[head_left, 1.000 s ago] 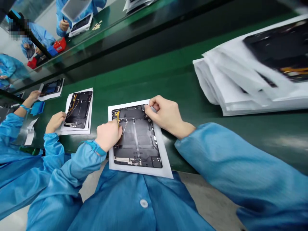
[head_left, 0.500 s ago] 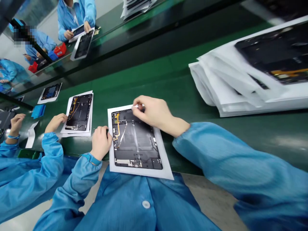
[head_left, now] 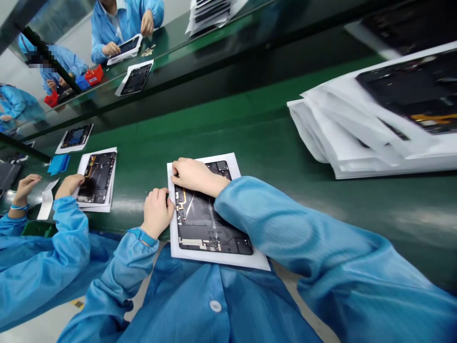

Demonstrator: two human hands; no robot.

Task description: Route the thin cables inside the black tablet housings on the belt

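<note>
A black tablet housing, its inner side up with orange flex cables and small boards, lies on a white sheet before me. My left hand rests at the left edge of the sheet, fingers curled in and thumb against the edge; whatever may be between them is hidden. Over the housing's upper left corner is my right hand, its fingers bent and pressed together. I cannot make out anything in that pinch. My right wrist and sleeve cover part of the housing's upper half.
At right, a thick stack of white foam sheets bears another black housing. To the left, a co-worker's hand touches a similar housing; blue pads lie beyond. A raised ledge runs behind the green bench.
My right hand has moved left along the housing's top edge to the upper left corner. My left hand stays at the left edge. The co-worker's housing has shifted left.
</note>
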